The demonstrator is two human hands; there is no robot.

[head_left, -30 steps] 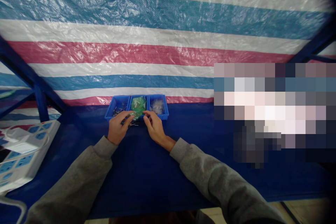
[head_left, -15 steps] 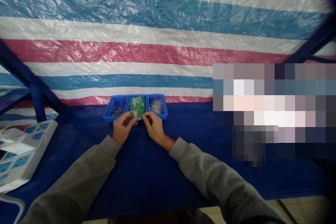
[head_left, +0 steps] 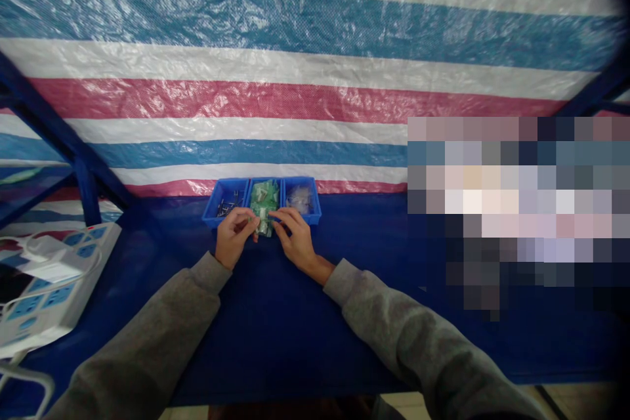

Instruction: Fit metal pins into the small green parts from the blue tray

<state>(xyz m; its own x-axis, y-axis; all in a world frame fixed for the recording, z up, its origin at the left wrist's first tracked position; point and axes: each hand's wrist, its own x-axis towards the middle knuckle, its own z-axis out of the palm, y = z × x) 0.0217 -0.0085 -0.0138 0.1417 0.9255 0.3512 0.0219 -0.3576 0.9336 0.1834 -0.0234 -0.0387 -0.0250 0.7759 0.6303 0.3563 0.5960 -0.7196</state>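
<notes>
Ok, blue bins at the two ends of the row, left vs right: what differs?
Contents: the left bin holds thin, dark, metal-looking pieces; the right bin holds pale, translucent pieces.
Overlap: the left hand partly hides the left bin; the right hand partly hides the right bin.
Shared: both blue, open-topped.

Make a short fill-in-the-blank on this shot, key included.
1. All three bins are coloured ____.
2. The left hand and right hand nearly meet in front of the ____ bin.
3. The power strip lies at the person's ____ side.
4. Both sleeves are coloured ____.

Missing words: blue; middle; left; grey.
</notes>
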